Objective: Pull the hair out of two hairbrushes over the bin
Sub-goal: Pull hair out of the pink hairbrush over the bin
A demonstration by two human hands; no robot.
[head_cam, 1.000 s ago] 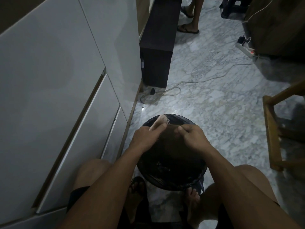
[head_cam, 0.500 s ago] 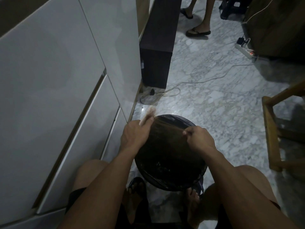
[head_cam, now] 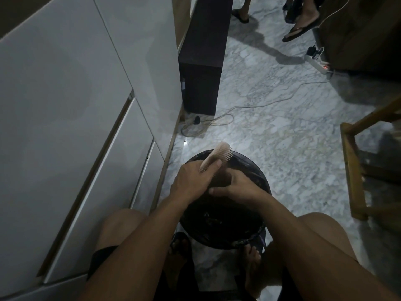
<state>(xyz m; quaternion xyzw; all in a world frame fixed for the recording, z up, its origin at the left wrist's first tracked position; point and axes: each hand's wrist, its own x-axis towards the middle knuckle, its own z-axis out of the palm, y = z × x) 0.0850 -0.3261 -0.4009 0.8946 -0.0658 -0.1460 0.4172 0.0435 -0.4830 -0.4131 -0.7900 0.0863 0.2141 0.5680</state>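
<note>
We sat with our knees apart and our feet on the marble floor [head_cam: 271, 127], the bin [head_cam: 263, 179] standing between them at 6 o'clock. Our forearms reached out over its black-lined mouth. Our left hand [head_cam: 193, 181] was closed around the brush [head_cam: 217, 156], gripping its lower part so that the pale head stuck up past the thumb toward 1 o'clock, over the bin's far rim, bristles facing right. Our right hand [head_cam: 235, 184] lay just beside the left, touching it, fingers curled in against the brush's underside above the bin; whether they pinched any hair we could not tell, as the spot was too dark. A second brush we did not see.

At 9 o'clock white drawers [head_cam: 121, 170] ran along our left side. Beyond the bin, at 12 o'clock, a dark cabinet [head_cam: 201, 83] stood on the floor with a coiled cable [head_cam: 217, 121] at its foot. A wooden frame [head_cam: 351, 170] stood at 3 o'clock. At 1 o'clock lay a power strip [head_cam: 316, 64], and near it another person's sandalled feet [head_cam: 301, 29].
</note>
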